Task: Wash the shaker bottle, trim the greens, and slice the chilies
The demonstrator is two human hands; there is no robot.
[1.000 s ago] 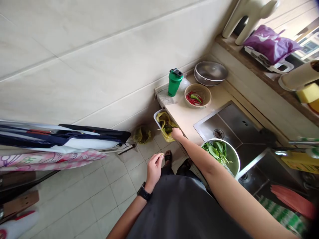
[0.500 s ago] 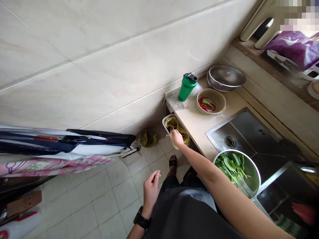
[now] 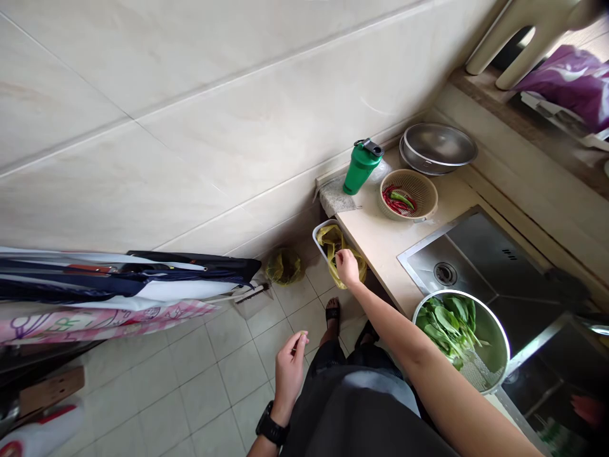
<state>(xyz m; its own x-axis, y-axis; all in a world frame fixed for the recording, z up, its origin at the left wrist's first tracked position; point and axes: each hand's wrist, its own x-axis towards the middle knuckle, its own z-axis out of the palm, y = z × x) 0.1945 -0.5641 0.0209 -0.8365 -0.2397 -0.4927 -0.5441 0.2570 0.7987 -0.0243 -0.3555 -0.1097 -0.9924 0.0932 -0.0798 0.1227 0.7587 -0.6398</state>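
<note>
head view, angled down past the torso. tiny green stem scrap (image 3: 301, 334) pinched between thumb and forefinger of left hand (image 3: 288, 373), just above the floor tiles (image 3: 223, 374); long axis too short to read, apparently slanting up toward frame right. grip closed on the scrap, other fingers loosely curled, wrist bent, black wristwatch (image 3: 271, 427) on the wrist, cut off in part by nothing but the sleeve-free arm's low position near the lower edge.

right arm (image 3: 419, 355) stretched diagonally from lower right, across the counter edge, toward the yellow plastic bag (image 3: 335, 251). right hand (image 3: 347, 267) at the bag's mouth, fingers curled and pointing down-left into it; contents of that grip hidden, so open or closed not readable. bag lining a white container (image 3: 322, 236), its plastic spilling over the rim, beside the end of the beige countertop (image 3: 380, 238).

nearby: steel colander (image 3: 497, 336) of leafy greens (image 3: 447, 327) under the right arm, at the stainless sink (image 3: 476, 247); wicker basket (image 3: 408, 193) of red and green chillies (image 3: 398, 201); green shaker bottle (image 3: 361, 166), tilted in frame. second yellow bag (image 3: 284, 266) on the floor by the wall, its contents hard to make out.
</note>
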